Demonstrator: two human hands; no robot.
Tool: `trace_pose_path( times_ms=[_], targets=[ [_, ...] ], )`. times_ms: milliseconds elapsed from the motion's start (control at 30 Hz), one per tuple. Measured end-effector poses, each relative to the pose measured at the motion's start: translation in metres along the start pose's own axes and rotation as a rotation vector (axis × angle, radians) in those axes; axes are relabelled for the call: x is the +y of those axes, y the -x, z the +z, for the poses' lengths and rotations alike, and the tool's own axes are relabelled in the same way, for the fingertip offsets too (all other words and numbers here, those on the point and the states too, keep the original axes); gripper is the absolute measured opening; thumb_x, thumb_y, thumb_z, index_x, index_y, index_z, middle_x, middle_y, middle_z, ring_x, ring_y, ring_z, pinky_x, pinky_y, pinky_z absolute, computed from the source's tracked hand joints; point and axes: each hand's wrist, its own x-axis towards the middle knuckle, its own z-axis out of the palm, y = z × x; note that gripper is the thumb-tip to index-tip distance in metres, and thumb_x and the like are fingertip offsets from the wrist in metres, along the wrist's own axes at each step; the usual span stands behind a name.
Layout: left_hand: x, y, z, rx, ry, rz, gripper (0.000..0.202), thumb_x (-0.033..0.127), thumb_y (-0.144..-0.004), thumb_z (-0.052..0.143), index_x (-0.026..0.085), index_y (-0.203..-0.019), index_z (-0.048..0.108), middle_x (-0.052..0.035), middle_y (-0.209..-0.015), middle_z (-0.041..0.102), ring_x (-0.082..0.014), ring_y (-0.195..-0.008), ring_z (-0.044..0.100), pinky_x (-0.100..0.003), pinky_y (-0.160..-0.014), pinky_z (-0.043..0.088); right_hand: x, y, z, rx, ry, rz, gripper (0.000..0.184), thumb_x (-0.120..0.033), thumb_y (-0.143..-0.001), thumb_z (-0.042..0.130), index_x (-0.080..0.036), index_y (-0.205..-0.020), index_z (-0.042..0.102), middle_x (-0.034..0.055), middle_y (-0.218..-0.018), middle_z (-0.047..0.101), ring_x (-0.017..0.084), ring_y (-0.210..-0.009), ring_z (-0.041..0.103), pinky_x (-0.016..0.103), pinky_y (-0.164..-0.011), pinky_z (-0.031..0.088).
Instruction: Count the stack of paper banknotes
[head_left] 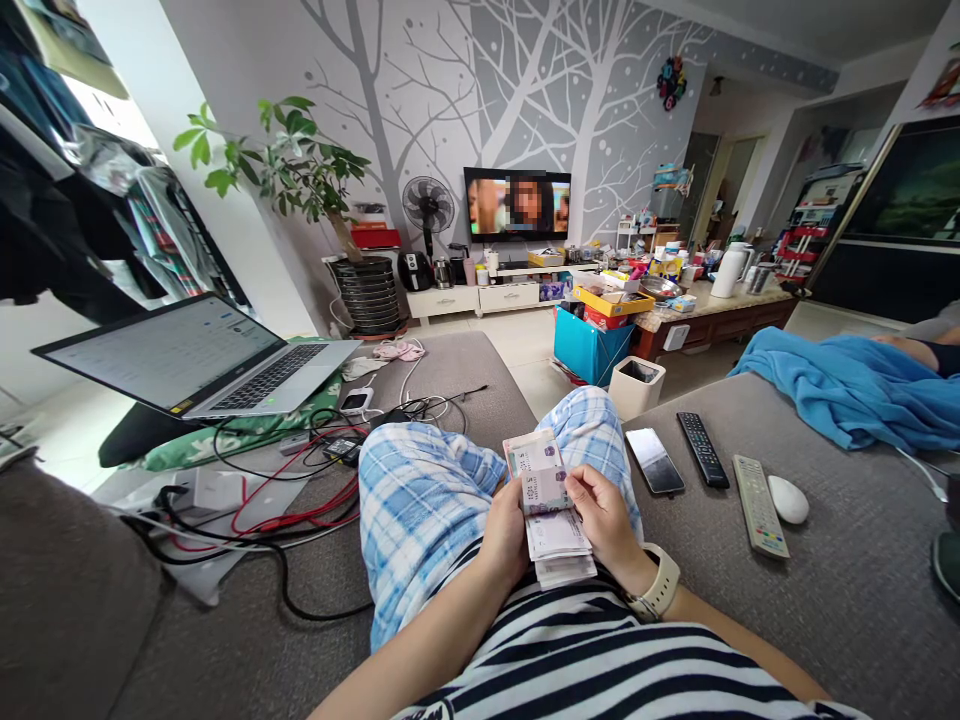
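A stack of banknotes (559,538) rests over my lap, its lower ends fanned toward my striped shirt. My left hand (504,532) is closed around the left side of the stack, fingers hidden behind it. With thumb and fingers pinched, my right hand (602,512) grips the right edge of the top banknote (545,488), which is bent over so that a printed "5" shows. More of the notes stand up beyond it, toward my knees. A pale watch (660,585) is on my right wrist. Blue checked trousers (420,520) cover my crossed legs.
To my right on the grey sofa lie a phone (655,461), a black remote (702,450), a beige remote (760,506) and a white mouse (787,499). At left are an open laptop (262,375) and tangled cables (300,525). A waste bin (636,386) stands ahead.
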Motion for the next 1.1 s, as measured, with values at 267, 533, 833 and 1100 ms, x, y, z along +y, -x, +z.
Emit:
trace_pose_path(
  times_ms=[267, 533, 833, 1100],
  targets=[
    [-0.003, -0.005, -0.006, -0.018, -0.002, 0.000, 0.029, 0.033, -0.067, 0.075, 0.013, -0.087, 0.070, -0.0088, -0.079, 0.074, -0.0279, -0.081, 0.071, -0.037, -0.073, 0.056, 0.000, -0.001, 0.000, -0.004, 0.017, -0.007, 0.033, -0.047, -0.095, 0.048, -0.020, -0.078, 0.055, -0.0014, -0.068, 0.050, 0.015, -0.064, 0.044, 0.026, -0.059, 0.034],
    [-0.009, -0.014, -0.012, -0.003, 0.026, -0.033, 0.029, 0.032, -0.075, 0.068, 0.012, -0.096, 0.069, -0.0116, -0.083, 0.074, -0.0284, -0.079, 0.072, -0.040, -0.074, 0.057, 0.001, -0.002, 0.000, -0.016, -0.013, -0.009, 0.037, -0.051, -0.095, 0.049, -0.020, -0.076, 0.056, -0.0009, -0.067, 0.050, 0.015, -0.062, 0.044, 0.026, -0.057, 0.035],
    [-0.009, -0.013, -0.012, 0.037, 0.007, -0.042, 0.028, 0.030, -0.075, 0.066, 0.011, -0.095, 0.068, -0.0109, -0.079, 0.074, -0.0267, -0.075, 0.072, -0.037, -0.071, 0.057, 0.001, -0.001, -0.001, -0.036, -0.031, -0.003, 0.038, -0.052, -0.095, 0.048, -0.020, -0.076, 0.055, -0.0006, -0.068, 0.051, 0.015, -0.063, 0.044, 0.026, -0.058, 0.035],
    [-0.004, -0.007, -0.008, 0.013, 0.018, -0.081, 0.029, 0.030, -0.077, 0.065, 0.011, -0.098, 0.066, -0.0103, -0.079, 0.073, -0.0256, -0.072, 0.072, -0.037, -0.070, 0.057, 0.000, -0.001, -0.001, -0.029, -0.015, 0.009, 0.041, -0.056, -0.093, 0.049, -0.020, -0.075, 0.056, -0.0012, -0.066, 0.049, 0.015, -0.062, 0.043, 0.026, -0.057, 0.036]
  ],
)
